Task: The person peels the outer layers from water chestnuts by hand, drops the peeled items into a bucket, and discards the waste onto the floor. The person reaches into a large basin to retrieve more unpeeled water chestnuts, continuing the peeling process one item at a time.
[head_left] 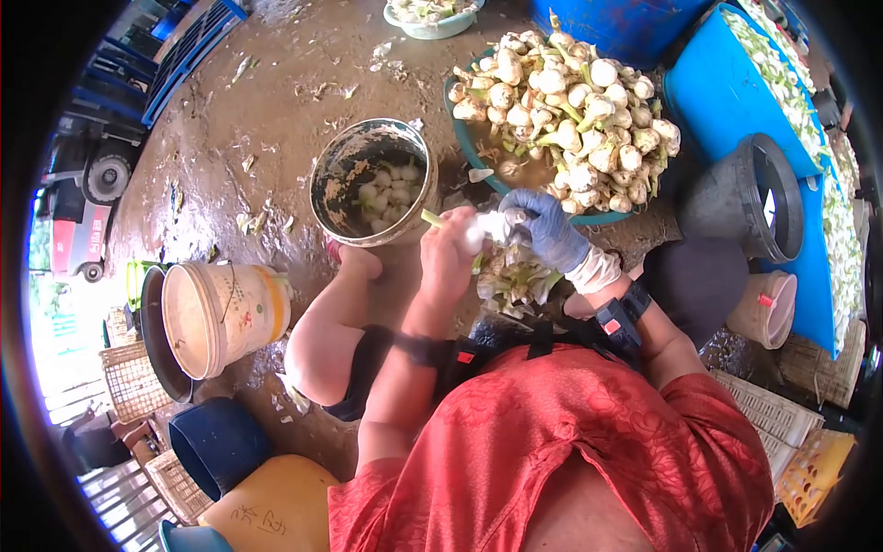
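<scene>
My left hand [446,247], bare, is closed around a whitish bulb [475,234] with a short green stem sticking out to the left. Against the bulb's right side is my right hand [544,228], in a blue glove with a whitish cuff. Its fingers are curled around something pale and silvery that is blurred. Just beyond stands a bucket [326,198] holding several white bulbs [391,193]. A wide basin [457,120] to its right is heaped with untrimmed, soil-stained bulbs [589,110]. Leafy trimmings [517,276] lie below my hands.
On the left are a tipped white bucket [193,317], a dark blue bucket [218,446] and a yellow container [276,506]. To the right are a grey bucket [727,207] and blue bins [727,92] with pale green scraps. The floor [239,147] is wet and littered.
</scene>
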The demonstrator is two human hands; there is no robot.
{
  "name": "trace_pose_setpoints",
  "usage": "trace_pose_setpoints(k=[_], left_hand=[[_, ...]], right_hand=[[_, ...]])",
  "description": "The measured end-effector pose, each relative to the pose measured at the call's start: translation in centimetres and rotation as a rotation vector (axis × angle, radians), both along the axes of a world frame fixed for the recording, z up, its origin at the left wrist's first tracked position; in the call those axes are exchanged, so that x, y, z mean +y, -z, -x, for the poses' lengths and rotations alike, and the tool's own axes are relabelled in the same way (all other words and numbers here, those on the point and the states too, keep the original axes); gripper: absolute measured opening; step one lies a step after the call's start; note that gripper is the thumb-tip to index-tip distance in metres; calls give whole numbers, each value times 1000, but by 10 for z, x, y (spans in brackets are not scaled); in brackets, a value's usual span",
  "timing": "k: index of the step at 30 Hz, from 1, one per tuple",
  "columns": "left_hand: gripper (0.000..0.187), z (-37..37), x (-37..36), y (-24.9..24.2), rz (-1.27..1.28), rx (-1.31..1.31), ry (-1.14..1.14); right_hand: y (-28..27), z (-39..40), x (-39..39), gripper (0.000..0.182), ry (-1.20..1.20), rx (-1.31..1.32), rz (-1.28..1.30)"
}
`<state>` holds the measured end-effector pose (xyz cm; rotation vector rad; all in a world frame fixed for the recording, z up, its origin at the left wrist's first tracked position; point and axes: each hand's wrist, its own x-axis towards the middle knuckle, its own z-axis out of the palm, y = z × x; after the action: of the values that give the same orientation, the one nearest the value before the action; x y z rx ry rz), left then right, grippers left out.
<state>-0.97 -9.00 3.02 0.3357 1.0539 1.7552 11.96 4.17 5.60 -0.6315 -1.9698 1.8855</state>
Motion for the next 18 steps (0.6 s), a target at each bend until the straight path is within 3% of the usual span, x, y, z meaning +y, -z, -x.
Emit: trace_pose_setpoints(k=[1,2,3,4,5,7,8,9,11,12,13,15,17,18], left_hand=[[28,0,1,12,67,79,-83],[25,-2,1,18,228,675,-123],[25,2,2,23,231,672,-124],[27,10,4,29,54,-98,-174],[29,15,6,27,-132,-867,-209],[32,16,8,24,-166,-859,-246],[27,17,10,23,-149,-849,-242],[23,16,12,22,-132,-842,-236],[25,16,15,26,-120,-805,-238],[30,24,14,32,-214,-932,-213],[35,33,13,39,-309,-1059,-188],[53,52,16,3,-559,-742,-356],[70,69,15,-20,-322,-801,-615],[77,70,16,-9,-253,-716,-608]], right_hand=[[1,-2,-2,4,1,-2,3],[0,-3,-4,4,-14,196,-157],[-2,-5,-8,5,-31,395,-317],[-6,-13,-11,23,-18,386,230],[-30,-23,-4,24,-99,342,348],[-32,-35,17,26,-286,218,530],[-26,-37,20,23,-323,-13,281],[-18,-34,23,23,-321,-16,282],[-1,-28,27,16,-684,-531,-619],[9,-27,19,16,-615,-663,-759],[33,-29,21,16,-614,-670,-758],[79,-29,28,12,-344,-320,-444],[80,-13,46,13,-251,-342,-426],[96,-5,59,20,-87,-370,-378]])
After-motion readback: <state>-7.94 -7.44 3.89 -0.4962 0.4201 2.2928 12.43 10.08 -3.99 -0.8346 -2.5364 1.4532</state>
